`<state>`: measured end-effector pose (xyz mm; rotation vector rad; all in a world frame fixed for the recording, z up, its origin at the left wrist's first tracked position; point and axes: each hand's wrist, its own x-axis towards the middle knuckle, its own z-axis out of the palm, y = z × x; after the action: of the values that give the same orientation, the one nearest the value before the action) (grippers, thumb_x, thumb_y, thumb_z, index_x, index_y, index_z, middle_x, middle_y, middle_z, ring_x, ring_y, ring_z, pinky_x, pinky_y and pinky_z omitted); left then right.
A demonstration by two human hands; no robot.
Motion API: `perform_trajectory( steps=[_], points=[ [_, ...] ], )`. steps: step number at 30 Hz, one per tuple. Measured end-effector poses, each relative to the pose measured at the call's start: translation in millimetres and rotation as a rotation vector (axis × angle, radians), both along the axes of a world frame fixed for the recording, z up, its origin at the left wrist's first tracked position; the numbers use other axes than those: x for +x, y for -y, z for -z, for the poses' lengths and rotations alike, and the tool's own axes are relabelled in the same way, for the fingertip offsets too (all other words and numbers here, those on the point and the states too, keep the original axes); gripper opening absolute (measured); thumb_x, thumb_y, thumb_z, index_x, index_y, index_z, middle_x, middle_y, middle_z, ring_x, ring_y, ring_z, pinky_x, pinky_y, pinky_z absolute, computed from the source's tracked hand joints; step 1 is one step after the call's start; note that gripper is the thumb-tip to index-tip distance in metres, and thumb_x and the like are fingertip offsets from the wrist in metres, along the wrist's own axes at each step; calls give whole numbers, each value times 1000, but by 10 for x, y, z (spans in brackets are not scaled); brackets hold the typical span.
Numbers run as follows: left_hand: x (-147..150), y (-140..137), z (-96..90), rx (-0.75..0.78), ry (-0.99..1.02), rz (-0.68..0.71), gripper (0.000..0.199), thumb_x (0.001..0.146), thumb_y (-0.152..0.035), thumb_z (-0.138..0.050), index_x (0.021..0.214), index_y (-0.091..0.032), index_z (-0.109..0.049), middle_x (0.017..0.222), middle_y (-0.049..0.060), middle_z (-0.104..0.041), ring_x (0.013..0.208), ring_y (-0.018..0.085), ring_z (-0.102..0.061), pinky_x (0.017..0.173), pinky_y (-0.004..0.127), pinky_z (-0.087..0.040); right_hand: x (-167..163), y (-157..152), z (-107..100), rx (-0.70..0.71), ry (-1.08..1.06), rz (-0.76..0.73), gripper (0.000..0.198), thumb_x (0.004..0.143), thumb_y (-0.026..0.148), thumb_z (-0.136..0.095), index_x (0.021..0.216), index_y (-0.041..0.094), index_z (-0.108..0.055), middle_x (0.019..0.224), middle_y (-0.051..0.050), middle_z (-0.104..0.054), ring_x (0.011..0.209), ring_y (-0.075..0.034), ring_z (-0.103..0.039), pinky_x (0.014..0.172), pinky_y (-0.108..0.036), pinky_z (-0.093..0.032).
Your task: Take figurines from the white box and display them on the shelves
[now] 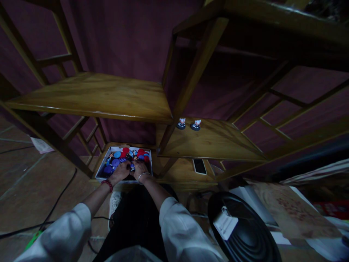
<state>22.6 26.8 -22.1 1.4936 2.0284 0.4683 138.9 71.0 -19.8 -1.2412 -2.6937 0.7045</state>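
Discs [108, 169] in purple, blue and red lie jumbled with small figurines [135, 158] in a shallow, white-rimmed box [151, 162], set at the left end of the bottom wooden shelf [174, 175], its near side by the front edge. From where I stand, the person leans over it with both hands inside, near the box's front side. The left hand [120, 172], below a red bead bracelet [108, 185], has its fingers bent and partly closed; the right hand [140, 169], with a silvery bangle [143, 175] at the wrist, is curled much the same way. Between them shows a small purple-blue piece [132, 166], close against the fingers, though I cannot tell which hand, if either, grips it. A phone [200, 166] lies toward the right end of that bottom shelf. On the shelf [218, 142] just above, two figurines on dark round bases stand side by side near the back left corner, the left one [181, 123] beside the wooden post [199, 69], the right one [195, 125] slightly apart from it.
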Motion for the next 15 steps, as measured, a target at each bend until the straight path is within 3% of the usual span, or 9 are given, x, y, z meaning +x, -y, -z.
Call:
perform_trajectory(
  steps=[8,15],
  points=[
    [11,34,66,22,16,35,24,73,-12,-48,95,-14,-57,90,8,-65,87,18,-60,76,26,-43,7,-59,120,-22,-48,-27,31,67,20,-66,97,13,-58,108,-13,-59,101,-22,-55,89,-31,-40],
    [22,20,81,26,18,28,29,73,-10,-46,100,-14,-55,95,10,-64,94,19,-58,80,27,-43,29,-48,95,15,-47,-13,33,68,13,-62,100,13,-57,112,-13,-57,105,-21,-52,91,-29,-39]
  ],
)
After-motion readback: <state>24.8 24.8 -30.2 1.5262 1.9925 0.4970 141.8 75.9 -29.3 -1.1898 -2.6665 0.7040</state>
